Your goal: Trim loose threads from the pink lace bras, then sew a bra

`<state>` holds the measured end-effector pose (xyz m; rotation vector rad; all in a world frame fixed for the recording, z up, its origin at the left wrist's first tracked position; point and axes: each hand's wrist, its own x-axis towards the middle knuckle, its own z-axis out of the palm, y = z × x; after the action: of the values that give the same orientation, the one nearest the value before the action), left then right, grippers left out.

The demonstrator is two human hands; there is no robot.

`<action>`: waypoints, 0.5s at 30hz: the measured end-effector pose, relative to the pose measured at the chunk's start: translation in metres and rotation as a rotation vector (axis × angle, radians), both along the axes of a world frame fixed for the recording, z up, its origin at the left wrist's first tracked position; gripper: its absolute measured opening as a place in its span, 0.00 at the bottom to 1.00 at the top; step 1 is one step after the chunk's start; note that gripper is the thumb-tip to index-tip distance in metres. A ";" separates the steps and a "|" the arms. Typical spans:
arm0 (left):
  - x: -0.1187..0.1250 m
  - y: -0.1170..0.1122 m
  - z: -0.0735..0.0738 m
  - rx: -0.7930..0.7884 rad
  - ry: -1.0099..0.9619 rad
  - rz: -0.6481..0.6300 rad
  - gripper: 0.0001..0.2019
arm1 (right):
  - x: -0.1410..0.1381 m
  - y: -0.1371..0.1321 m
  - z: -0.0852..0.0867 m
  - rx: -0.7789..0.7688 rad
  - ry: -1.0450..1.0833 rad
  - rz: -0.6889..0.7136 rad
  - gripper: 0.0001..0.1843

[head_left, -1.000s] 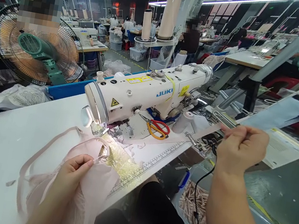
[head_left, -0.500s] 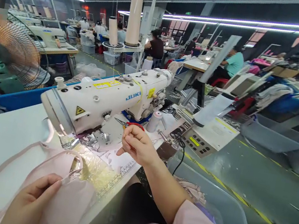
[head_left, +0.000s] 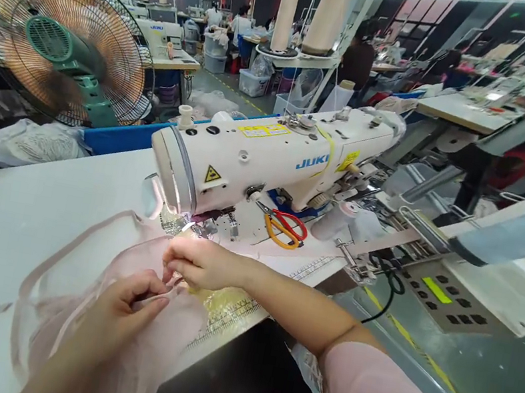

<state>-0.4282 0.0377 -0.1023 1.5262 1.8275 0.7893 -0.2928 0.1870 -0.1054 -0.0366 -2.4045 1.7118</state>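
A pale pink garment (head_left: 72, 298) with thin straps lies on the white table (head_left: 10, 213) in front of a white JUKI sewing machine (head_left: 269, 157). My left hand (head_left: 125, 308) is closed, pinching a pink strap of the garment against the fabric. My right hand (head_left: 197, 261) is closed too, its fingertips pinching the same strap just right of the left hand, close to the needle area. Both hands sit over the garment near the table's front edge.
Red and orange scissors (head_left: 285, 226) lie on the machine bed. A green fan (head_left: 61, 39) stands at the back left beside a bundle of light fabric (head_left: 12, 142). A control panel (head_left: 443, 296) hangs off the table's right end. Thread cones (head_left: 283, 21) tower behind; other workers sit at far tables.
My right hand came down from the right of the machine to the garment and now pinches the strap beside my left hand. The camera view swung back toward the table.
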 end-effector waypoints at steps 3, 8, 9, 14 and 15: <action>-0.003 0.001 -0.002 0.097 0.153 0.048 0.09 | -0.008 0.000 -0.010 -0.052 -0.102 0.081 0.06; -0.006 -0.001 -0.010 0.173 0.258 0.256 0.05 | -0.004 0.001 -0.022 -0.037 0.021 -0.075 0.06; -0.006 -0.001 -0.010 0.179 0.237 0.304 0.05 | -0.003 0.002 -0.023 0.028 0.073 -0.121 0.06; -0.006 0.003 -0.006 0.239 0.120 0.409 0.06 | -0.002 0.003 -0.040 0.361 0.337 -0.260 0.07; -0.007 0.005 -0.006 0.256 0.136 0.399 0.07 | -0.003 0.002 -0.044 0.422 0.368 -0.284 0.09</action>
<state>-0.4350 0.0425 -0.1084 1.4104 2.2419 1.1682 -0.2962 0.1888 -0.1494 -0.0022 -2.2925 0.9726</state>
